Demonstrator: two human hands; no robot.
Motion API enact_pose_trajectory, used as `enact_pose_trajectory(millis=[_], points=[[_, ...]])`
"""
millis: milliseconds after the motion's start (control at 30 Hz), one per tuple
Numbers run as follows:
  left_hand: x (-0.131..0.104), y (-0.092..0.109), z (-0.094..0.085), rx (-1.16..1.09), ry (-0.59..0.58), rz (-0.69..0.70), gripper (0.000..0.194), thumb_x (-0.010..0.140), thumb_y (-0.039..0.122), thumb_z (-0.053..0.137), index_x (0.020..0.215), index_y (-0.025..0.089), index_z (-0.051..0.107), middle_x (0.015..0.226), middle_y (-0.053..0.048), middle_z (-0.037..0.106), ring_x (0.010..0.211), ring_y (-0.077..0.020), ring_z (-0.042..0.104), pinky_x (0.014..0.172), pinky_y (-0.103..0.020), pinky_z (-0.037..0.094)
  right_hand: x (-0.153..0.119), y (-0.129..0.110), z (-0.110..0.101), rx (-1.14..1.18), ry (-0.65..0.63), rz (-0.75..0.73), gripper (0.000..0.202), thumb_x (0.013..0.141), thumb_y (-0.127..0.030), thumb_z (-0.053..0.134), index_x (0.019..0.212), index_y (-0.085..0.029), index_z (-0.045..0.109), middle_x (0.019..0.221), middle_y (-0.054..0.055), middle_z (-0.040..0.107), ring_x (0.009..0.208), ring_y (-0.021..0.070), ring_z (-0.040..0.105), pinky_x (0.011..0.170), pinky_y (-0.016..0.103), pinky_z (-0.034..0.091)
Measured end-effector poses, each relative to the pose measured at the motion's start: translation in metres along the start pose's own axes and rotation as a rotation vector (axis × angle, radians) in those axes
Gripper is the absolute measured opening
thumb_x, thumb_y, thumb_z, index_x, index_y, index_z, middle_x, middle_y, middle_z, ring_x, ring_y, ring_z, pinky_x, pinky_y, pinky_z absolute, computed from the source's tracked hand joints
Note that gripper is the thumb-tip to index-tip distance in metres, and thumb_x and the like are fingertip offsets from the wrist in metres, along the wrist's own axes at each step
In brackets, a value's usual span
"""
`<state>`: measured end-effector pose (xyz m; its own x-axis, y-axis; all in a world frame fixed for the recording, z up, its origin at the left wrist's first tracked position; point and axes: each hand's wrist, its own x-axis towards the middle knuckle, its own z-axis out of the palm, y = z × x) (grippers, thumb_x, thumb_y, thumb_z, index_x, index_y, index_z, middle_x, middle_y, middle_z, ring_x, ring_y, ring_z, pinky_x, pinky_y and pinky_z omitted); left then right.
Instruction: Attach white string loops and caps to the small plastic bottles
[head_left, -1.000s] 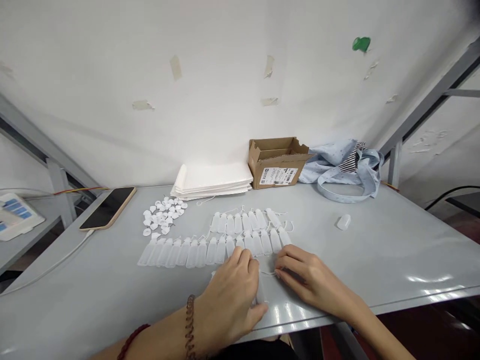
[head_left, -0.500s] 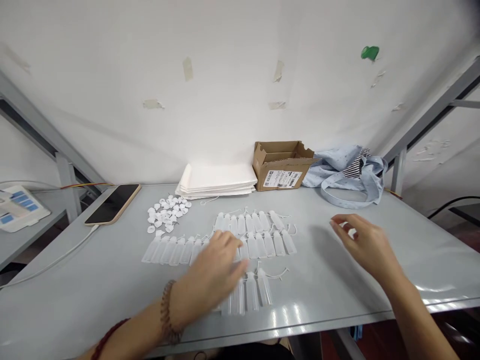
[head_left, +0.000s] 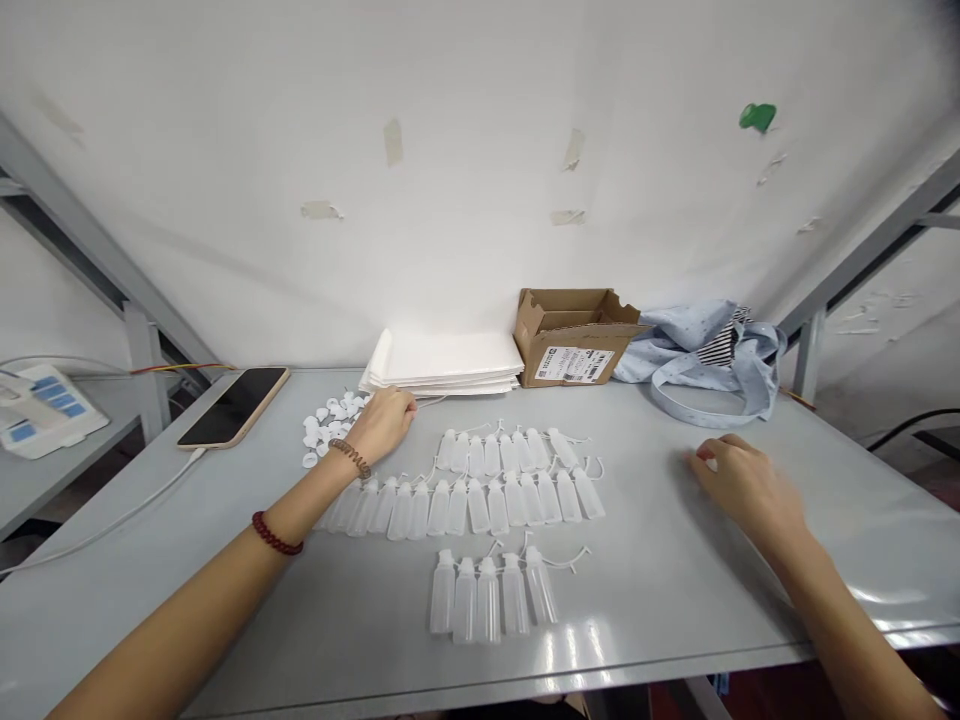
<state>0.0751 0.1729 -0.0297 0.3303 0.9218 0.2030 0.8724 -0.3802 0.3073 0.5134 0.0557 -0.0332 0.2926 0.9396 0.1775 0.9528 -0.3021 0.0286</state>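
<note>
My left hand [head_left: 382, 425] is closed, its fingertips bent down between the pile of small white caps [head_left: 324, 433] and the paper stack; anything under the fingers is hidden. At the right, my right hand [head_left: 750, 490] rests low over the table with its fingers curled. A small white bit shows at its fingertips, too small to name. Clear plastic squeeze bottles lie in rows between my hands: a back row [head_left: 491, 455], a long middle row [head_left: 457, 508] and a short front row [head_left: 488, 600]. Thin white strap-like pieces stick out from several bottle necks.
A stack of white paper sheets [head_left: 450, 360] lies at the back, beside an open cardboard box [head_left: 577, 345]. A pale blue cloth bag [head_left: 679, 350] slumps right of the box. A phone [head_left: 235, 408] with a charging cable [head_left: 135, 525] lies left on the grey table [head_left: 637, 620].
My left hand has moved from above the bottle rows back and left to the cap pile, uncovering the front row. My right hand has lowered slightly and its fingers have curled more. The view has shifted a little.
</note>
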Motion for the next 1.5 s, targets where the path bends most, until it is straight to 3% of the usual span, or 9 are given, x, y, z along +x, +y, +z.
enact_pose_trajectory(millis=[200, 433, 567, 667, 733, 800, 900, 1300, 1500], points=[[-0.009, 0.006, -0.002, -0.089, 0.037, -0.011, 0.015, 0.076, 0.016, 0.045, 0.067, 0.017, 0.056, 0.082, -0.013, 0.061, 0.088, -0.029, 0.056, 0.077, -0.038, 0.043, 0.002, 0.012, -0.006, 0.016, 0.041, -0.06, 0.019, 0.08, -0.022, 0.043, 0.069, -0.02, 0.059, 0.086, 0.019, 0.067, 0.06, 0.024, 0.063, 0.046, 0.033, 0.036], [-0.04, 0.036, -0.028, -0.324, 0.099, -0.053, 0.021, 0.086, 0.029, 0.04, 0.084, 0.017, 0.057, 0.088, -0.007, 0.064, 0.083, -0.0205, 0.059, 0.074, -0.032, 0.047, 0.018, 0.007, -0.014, 0.137, 0.165, -0.027, 0.009, 0.071, -0.018, 0.051, 0.063, -0.02, 0.054, 0.079, 0.018, 0.066, 0.063, 0.0286, 0.063, 0.054, 0.037, 0.043], [-0.051, 0.053, -0.035, -0.742, 0.125, -0.133, 0.025, 0.084, 0.039, 0.05, 0.086, 0.018, 0.062, 0.082, -0.003, 0.064, 0.079, -0.0175, 0.059, 0.075, -0.03, 0.048, 0.019, -0.048, -0.039, 0.305, 0.222, -0.098, 0.007, 0.076, -0.026, 0.056, 0.077, -0.02, 0.06, 0.078, 0.006, 0.066, 0.071, 0.0228, 0.066, 0.065, 0.035, 0.05], [-0.055, 0.061, -0.03, -0.977, 0.143, -0.167, 0.025, 0.08, 0.04, 0.059, 0.086, 0.017, 0.064, 0.08, -0.003, 0.064, 0.078, -0.0166, 0.059, 0.079, -0.031, 0.048, 0.001, -0.113, -0.063, 0.94, 0.318, -0.414, 0.012, 0.08, -0.033, 0.06, 0.08, -0.021, 0.061, 0.089, 0.006, 0.065, 0.08, 0.0202, 0.064, 0.067, 0.034, 0.055], [-0.057, 0.064, -0.025, -1.113, 0.152, -0.188, 0.025, 0.077, 0.039, 0.063, 0.086, 0.016, 0.065, 0.083, -0.004, 0.066, 0.079, -0.016, 0.06, 0.08, -0.031, 0.048, -0.016, -0.155, -0.073, 1.156, 0.31, -0.568, 0.008, 0.081, -0.029, 0.061, 0.078, -0.022, 0.062, 0.089, 0.005, 0.063, 0.082, 0.0178, 0.062, 0.068, 0.032, 0.056], [-0.06, 0.066, -0.021, -1.244, 0.163, -0.221, 0.024, 0.075, 0.037, 0.066, 0.087, 0.016, 0.066, 0.084, -0.004, 0.066, 0.079, -0.015, 0.06, 0.081, -0.031, 0.048, -0.032, -0.187, -0.074, 1.269, 0.25, -0.645, 0.005, 0.082, -0.024, 0.061, 0.078, -0.021, 0.062, 0.089, 0.005, 0.062, 0.081, 0.0162, 0.061, 0.064, 0.03, 0.057], [-0.065, 0.07, -0.02, -1.382, 0.178, -0.245, 0.022, 0.074, 0.034, 0.069, 0.087, 0.016, 0.067, 0.083, -0.002, 0.066, 0.079, -0.0137, 0.06, 0.082, -0.03, 0.048, -0.047, -0.21, -0.064, 1.343, 0.206, -0.681, 0.003, 0.082, -0.02, 0.061, 0.079, -0.02, 0.063, 0.087, 0.005, 0.061, 0.079, 0.0145, 0.06, 0.062, 0.028, 0.058], [-0.075, 0.079, -0.023, -1.351, 0.105, -0.302, 0.02, 0.07, 0.031, 0.072, 0.085, 0.017, 0.07, 0.08, -0.003, 0.069, 0.077, -0.0156, 0.064, 0.079, -0.031, 0.052, -0.056, -0.204, -0.045, 1.279, 0.259, -0.732, 0.006, 0.082, -0.016, 0.059, 0.08, -0.02, 0.062, 0.087, 0.005, 0.061, 0.074, 0.0148, 0.061, 0.055, 0.026, 0.056], [-0.074, 0.077, -0.024, -1.362, 0.016, -0.315, 0.022, 0.066, 0.029, 0.076, 0.085, 0.018, 0.07, 0.08, -0.002, 0.069, 0.076, -0.0148, 0.063, 0.076, -0.029, 0.053, -0.057, -0.203, -0.037, 1.118, 0.379, -0.865, 0.01, 0.082, -0.01, 0.058, 0.082, -0.02, 0.061, 0.09, 0.008, 0.065, 0.083, 0.0183, 0.064, 0.069, 0.033, 0.055]])
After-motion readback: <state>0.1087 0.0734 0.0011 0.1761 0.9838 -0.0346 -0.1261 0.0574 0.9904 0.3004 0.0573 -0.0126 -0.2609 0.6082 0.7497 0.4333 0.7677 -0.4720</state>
